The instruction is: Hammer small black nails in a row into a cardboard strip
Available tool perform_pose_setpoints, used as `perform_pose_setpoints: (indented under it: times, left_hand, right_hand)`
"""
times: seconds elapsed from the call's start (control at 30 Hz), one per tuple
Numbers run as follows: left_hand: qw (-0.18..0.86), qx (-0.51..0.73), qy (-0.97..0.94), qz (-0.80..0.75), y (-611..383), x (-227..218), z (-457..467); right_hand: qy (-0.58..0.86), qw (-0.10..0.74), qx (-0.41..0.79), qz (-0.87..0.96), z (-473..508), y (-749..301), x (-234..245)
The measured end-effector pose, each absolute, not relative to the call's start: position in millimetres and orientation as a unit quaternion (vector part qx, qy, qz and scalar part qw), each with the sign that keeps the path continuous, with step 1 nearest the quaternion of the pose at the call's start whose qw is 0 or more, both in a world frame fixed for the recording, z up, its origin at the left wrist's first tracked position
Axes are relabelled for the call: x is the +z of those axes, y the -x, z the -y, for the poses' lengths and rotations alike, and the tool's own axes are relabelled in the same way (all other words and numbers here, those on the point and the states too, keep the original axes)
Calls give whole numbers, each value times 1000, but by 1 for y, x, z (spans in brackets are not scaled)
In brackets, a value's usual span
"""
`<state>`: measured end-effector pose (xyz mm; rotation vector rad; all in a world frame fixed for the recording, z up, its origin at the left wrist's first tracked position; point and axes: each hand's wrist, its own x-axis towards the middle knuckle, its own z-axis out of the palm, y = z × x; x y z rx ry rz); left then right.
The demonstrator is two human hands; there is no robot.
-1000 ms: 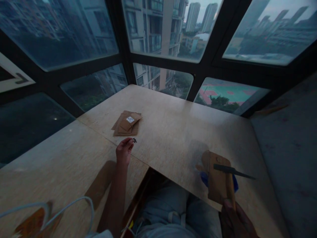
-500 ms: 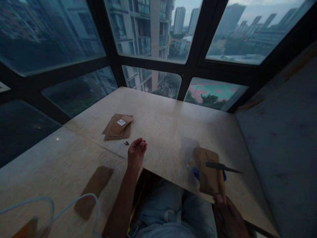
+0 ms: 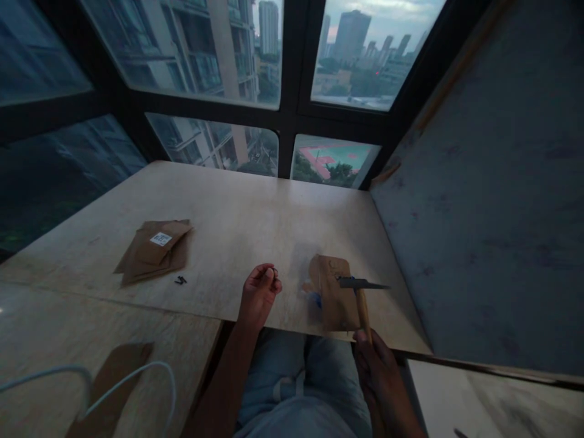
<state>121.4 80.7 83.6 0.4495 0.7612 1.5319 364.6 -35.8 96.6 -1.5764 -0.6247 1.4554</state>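
My left hand (image 3: 261,292) is above the table with thumb and fingers pinched on a small dark nail-like piece (image 3: 274,271), mostly hidden by the fingertips. In my right hand (image 3: 376,362) is the wooden handle of a hammer (image 3: 362,307), its dark metal head level. Behind the hammer, by the table's front edge, a brown board (image 3: 335,298) with curved marks lies on clear plastic with bits of blue at its side. Several small dark nail-like pieces (image 3: 181,280) lie left of my left hand.
A stack of brown cardboard-like sheets (image 3: 157,252) with a white label is at the left of the table (image 3: 237,213). Nearer, a white cable (image 3: 150,365) loops over another brown piece (image 3: 114,383). Windows border the back; a pale wall (image 3: 483,213) stands right.
The view has turned to the right, so the table's things appear further left. My left hand has moved from beside the loose dark pieces toward the board. My right hand still holds the hammer.
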Motion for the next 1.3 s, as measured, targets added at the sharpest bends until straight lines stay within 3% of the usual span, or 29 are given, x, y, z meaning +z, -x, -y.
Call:
perform_pose_setpoints:
  times: [0.43, 0.7, 1.13, 1.3]
  left_hand:
    - [597, 573, -344, -444, -187, 92, -93]
    - [424, 532, -542, -493, -223, 57, -117]
    - [270, 389, -717, -512, -226, 39, -129]
    - [261, 363, -738, -505, -224, 38, -133]
  right_hand:
    - [640, 438, 575, 261, 35, -397, 95]
    - [640, 440, 574, 261, 41, -412, 88]
    - [630, 436, 596, 241, 47, -419, 77]
    - [635, 435, 591, 242, 46, -421, 76]
